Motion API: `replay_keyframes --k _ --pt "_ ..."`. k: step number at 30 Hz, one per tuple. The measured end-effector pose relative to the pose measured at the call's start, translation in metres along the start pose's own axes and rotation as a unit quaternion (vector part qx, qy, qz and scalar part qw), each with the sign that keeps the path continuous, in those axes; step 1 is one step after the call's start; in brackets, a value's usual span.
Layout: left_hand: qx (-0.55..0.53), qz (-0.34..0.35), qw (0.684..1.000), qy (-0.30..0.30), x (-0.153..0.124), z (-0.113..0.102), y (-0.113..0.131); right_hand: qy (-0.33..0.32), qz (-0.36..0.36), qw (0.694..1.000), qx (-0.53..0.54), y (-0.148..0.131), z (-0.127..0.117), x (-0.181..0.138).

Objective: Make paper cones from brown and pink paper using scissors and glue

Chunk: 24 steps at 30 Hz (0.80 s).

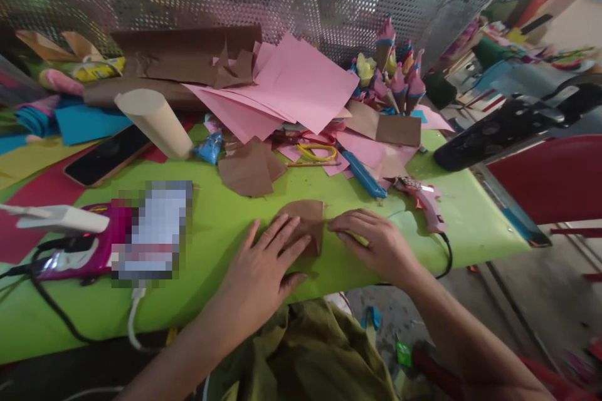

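The brown paper [311, 213] on the near desk [211, 219] looks light, easily creased (I'd take its edges). My left grip [261, 269] lies spread on it; my right grip [371, 235] curls beside it, closure and hold unclear.

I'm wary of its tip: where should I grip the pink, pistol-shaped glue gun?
Probably by the handle of the pink, pistol-shaped glue gun, coming from the near right side. The handle angles toward you, while the front end points to the left; the thin black cord leaves the handle's base, so grip just above it.
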State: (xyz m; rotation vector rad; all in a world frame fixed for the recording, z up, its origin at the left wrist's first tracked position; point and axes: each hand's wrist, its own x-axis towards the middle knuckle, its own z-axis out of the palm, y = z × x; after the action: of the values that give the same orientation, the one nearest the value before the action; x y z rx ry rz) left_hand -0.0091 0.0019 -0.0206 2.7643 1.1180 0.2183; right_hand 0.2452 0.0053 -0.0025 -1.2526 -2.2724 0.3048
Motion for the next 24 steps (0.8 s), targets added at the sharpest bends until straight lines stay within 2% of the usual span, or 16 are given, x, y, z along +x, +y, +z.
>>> replay_keyframes --k 5,8,12,15,19,24 --pt "0.004 0.007 1.000 0.004 0.002 0.001 -0.003 0.037 0.034 0.999 -0.007 0.003 -0.015 0.004" --pt "0.001 0.004 1.000 0.016 0.002 0.002 -0.003 0.033 0.034 0.999 -0.013 0.003 -0.018 0.009" --pt "-0.003 -0.010 1.000 0.026 0.002 0.001 -0.002 -0.015 -0.020 1.000 -0.007 0.002 -0.006 0.013" --pt "-0.004 -0.007 1.000 0.024 -0.001 0.000 -0.002 -0.045 -0.024 0.999 -0.015 0.005 0.007 0.012" --pt "0.003 -0.008 1.000 0.029 -0.007 -0.002 -0.005 -0.050 0.003 0.999 -0.016 0.010 0.015 0.009" --pt "0.039 0.001 0.998 0.045 -0.014 0.002 -0.009 -0.042 -0.006 0.999 -0.017 0.012 0.014 0.011"
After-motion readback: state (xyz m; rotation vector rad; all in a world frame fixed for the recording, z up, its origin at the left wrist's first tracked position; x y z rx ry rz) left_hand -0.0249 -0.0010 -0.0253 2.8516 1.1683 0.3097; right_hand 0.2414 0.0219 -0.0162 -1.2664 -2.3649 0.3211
